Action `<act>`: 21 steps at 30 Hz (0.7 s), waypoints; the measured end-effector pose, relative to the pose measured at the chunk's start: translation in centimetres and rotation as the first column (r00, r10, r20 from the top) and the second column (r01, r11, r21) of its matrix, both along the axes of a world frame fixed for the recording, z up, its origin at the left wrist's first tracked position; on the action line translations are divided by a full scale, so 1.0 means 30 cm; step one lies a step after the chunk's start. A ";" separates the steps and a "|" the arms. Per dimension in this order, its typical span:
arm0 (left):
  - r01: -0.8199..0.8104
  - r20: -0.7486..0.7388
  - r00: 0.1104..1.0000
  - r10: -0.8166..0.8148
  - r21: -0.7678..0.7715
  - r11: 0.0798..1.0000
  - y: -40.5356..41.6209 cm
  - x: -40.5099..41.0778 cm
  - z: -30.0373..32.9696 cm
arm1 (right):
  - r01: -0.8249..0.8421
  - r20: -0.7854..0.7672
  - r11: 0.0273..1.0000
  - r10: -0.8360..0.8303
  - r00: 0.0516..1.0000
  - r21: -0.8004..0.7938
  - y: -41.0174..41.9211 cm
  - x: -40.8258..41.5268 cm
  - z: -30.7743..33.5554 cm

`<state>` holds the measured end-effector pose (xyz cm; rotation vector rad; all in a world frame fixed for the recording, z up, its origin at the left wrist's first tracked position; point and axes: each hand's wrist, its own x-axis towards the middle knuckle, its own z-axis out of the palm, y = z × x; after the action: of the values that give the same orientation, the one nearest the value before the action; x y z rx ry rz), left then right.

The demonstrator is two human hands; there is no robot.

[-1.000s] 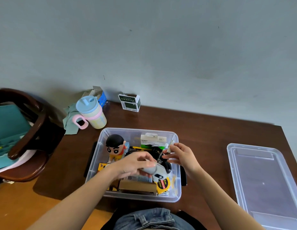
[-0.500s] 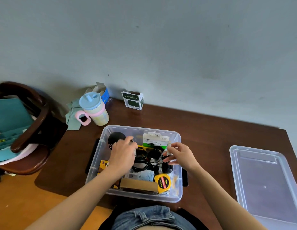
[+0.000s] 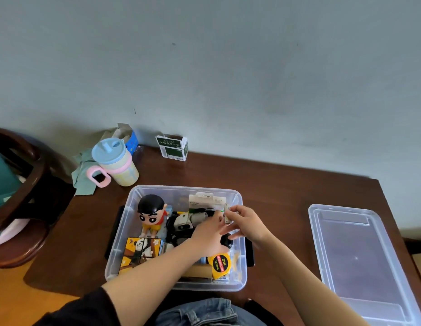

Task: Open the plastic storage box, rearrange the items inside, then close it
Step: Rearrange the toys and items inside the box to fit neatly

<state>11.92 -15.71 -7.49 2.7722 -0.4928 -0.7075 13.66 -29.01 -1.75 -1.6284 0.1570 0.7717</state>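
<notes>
1. The table (image 3: 287, 191) is seen bearing the storage box (image 3: 181, 189) at the centre; the box is open, and its lid (image 3: 360, 255) lies flat at 3 o'clock, well apart from it.
2. The box is filled with a cartoon figure (image 3: 151, 214) at 10 o'clock, a panda card (image 3: 141, 251) at 8 o'clock, a white packet (image 3: 206, 201) at 12 o'clock and a tape measure (image 3: 220, 264) at 5 o'clock.
3. The left hand (image 3: 208, 236) is extended across the box toward 1 o'clock. Its fingers are laid on a grey-white device (image 3: 188, 221) among black cables; whether they are clamped on it cannot be told.
4. The right hand (image 3: 247, 223) is held at the 3 o'clock wall, fingers pointing toward 9 o'clock. A small pale stick-like item (image 3: 227, 214) is pinched between thumb and fingertips, its long axis roughly upright.
5. Both hands are touching or nearly touching at the centre. The device lies directly under the left fingers, so the left hand is judged the nearer for shifting it.
6. Rearranging is judged under way; closing is not yet done.
</notes>
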 end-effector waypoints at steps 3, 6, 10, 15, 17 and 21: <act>-0.002 0.034 0.999 0.000 0.074 0.997 -0.027 0.006 -0.007 | 0.004 0.010 1.000 -0.004 1.000 -0.014 0.001 0.000 0.000; -0.015 0.060 0.998 0.008 0.111 0.994 -0.044 0.007 -0.008 | 0.013 0.010 1.000 -0.013 1.000 -0.019 0.004 -0.003 -0.003; -0.073 0.002 0.997 0.073 0.004 0.997 -0.050 0.003 -0.018 | 0.025 0.013 1.000 -0.025 1.000 -0.018 0.006 -0.005 -0.002; -0.257 -0.122 0.966 0.228 -0.373 0.892 -0.002 0.008 0.005 | 0.041 0.002 0.999 -0.041 0.999 0.005 0.007 -0.005 -0.001; -0.314 -0.146 0.949 0.278 -0.467 0.826 0.041 0.014 0.032 | 0.053 0.000 0.999 -0.053 0.999 0.011 0.006 -0.005 -0.002; -0.379 -0.118 0.921 0.372 -0.498 0.780 0.161 0.002 0.083 | 0.051 -0.003 0.999 -0.051 0.999 -0.002 0.004 -0.003 -0.006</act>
<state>11.98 -10.88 -5.01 2.2498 -0.0843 -0.4175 13.58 -28.90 -1.94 -1.6189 0.2012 0.7353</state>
